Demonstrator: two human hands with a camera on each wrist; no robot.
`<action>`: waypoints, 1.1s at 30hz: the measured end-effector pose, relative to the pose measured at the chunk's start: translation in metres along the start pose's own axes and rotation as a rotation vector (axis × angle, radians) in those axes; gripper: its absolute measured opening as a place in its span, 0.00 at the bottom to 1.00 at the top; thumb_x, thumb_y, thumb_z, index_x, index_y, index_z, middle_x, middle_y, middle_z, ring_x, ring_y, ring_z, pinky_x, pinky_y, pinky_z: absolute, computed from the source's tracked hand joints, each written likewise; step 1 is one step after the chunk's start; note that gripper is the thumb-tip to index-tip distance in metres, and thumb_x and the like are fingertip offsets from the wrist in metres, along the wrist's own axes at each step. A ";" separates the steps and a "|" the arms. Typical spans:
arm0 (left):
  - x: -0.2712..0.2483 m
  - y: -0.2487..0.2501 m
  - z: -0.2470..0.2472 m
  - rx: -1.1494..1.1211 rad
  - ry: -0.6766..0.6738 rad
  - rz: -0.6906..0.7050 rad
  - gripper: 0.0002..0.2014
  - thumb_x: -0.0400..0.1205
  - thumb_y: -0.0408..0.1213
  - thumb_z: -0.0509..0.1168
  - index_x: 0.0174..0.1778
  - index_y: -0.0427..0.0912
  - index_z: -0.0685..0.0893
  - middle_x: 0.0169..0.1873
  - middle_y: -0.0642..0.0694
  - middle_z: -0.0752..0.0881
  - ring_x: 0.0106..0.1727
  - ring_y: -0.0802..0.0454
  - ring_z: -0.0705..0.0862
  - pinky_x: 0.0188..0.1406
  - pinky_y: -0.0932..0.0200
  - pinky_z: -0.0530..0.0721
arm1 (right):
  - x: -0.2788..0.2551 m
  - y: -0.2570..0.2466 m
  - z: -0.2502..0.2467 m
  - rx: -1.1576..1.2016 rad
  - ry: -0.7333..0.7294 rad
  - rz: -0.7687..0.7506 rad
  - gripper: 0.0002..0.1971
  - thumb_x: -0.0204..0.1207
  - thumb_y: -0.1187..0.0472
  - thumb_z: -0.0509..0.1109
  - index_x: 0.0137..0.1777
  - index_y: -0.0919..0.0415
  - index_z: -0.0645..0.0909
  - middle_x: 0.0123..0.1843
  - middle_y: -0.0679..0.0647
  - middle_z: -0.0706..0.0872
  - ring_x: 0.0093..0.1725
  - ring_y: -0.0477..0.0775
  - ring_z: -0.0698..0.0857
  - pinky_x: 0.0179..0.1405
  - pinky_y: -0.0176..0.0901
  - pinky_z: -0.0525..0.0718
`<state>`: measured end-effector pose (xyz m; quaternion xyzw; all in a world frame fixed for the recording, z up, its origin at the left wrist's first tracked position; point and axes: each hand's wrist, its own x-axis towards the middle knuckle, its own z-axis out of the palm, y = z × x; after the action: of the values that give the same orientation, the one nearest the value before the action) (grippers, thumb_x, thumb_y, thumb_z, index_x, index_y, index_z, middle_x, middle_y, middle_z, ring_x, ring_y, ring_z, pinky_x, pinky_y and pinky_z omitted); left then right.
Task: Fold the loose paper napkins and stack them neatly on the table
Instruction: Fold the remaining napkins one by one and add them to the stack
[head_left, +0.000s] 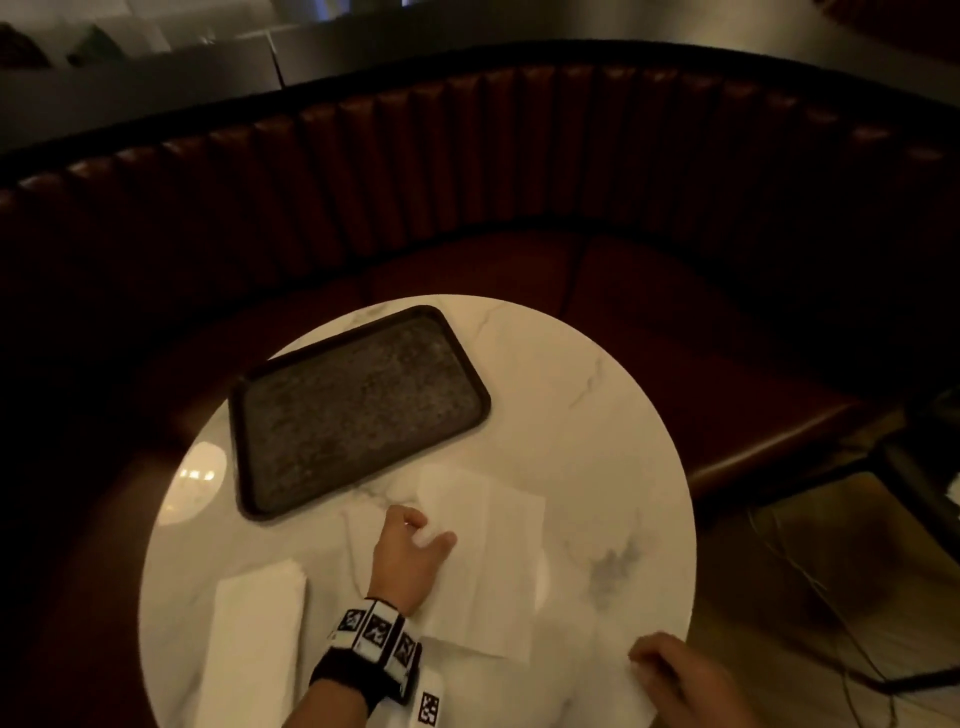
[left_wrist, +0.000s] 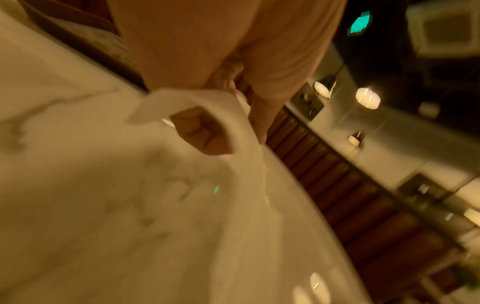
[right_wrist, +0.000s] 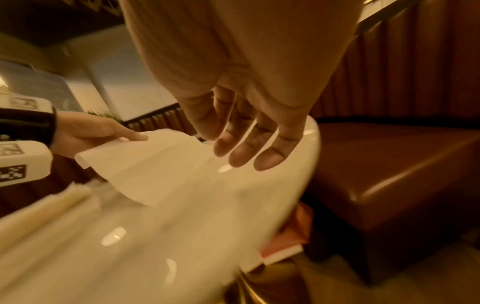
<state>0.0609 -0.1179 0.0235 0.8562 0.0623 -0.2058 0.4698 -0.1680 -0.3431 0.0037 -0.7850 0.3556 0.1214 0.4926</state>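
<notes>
A loose white napkin (head_left: 493, 561) lies unfolded on the round marble table (head_left: 571, 389). My left hand (head_left: 426, 530) pinches its left edge between thumb and fingers and lifts that edge off the table; the wrist views show the raised napkin (left_wrist: 197, 98) (right_wrist: 155, 160) held by the left hand (left_wrist: 233, 123) (right_wrist: 137, 137). A stack of folded napkins (head_left: 254, 634) (right_wrist: 46, 207) sits near the table's front left. My right hand (head_left: 654, 665) (right_wrist: 249, 152) hovers at the front right edge with straight fingers, holding nothing. A blurred white sheet (head_left: 618, 680) lies beside it.
A dark rectangular tray (head_left: 358, 405) lies on the far left part of the table. A curved brown leather bench (head_left: 675, 322) wraps around the far side and right. The table edge runs just right of my right hand.
</notes>
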 end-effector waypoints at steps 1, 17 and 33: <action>-0.010 0.009 -0.009 -0.110 0.012 0.019 0.17 0.73 0.33 0.77 0.47 0.44 0.74 0.49 0.44 0.83 0.54 0.46 0.83 0.53 0.52 0.81 | -0.002 -0.016 0.003 -0.076 -0.012 -0.073 0.15 0.74 0.61 0.72 0.40 0.34 0.83 0.39 0.49 0.89 0.41 0.43 0.86 0.40 0.25 0.80; -0.159 0.065 -0.103 -0.529 0.280 0.245 0.29 0.72 0.38 0.77 0.57 0.69 0.68 0.48 0.64 0.88 0.47 0.59 0.90 0.41 0.61 0.89 | -0.079 -0.239 0.061 0.601 -0.307 -0.458 0.16 0.75 0.48 0.73 0.60 0.53 0.84 0.55 0.52 0.91 0.56 0.54 0.90 0.57 0.57 0.87; -0.135 0.166 -0.202 0.463 -0.217 0.821 0.16 0.79 0.52 0.68 0.62 0.53 0.83 0.55 0.61 0.87 0.59 0.66 0.83 0.64 0.51 0.82 | -0.105 -0.270 0.037 0.310 -0.287 -0.704 0.07 0.78 0.63 0.70 0.49 0.54 0.89 0.46 0.53 0.93 0.48 0.54 0.91 0.54 0.55 0.88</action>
<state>0.0476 -0.0300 0.3039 0.8657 -0.3775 -0.0998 0.3133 -0.0547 -0.1948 0.2280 -0.7501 0.0067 -0.0014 0.6612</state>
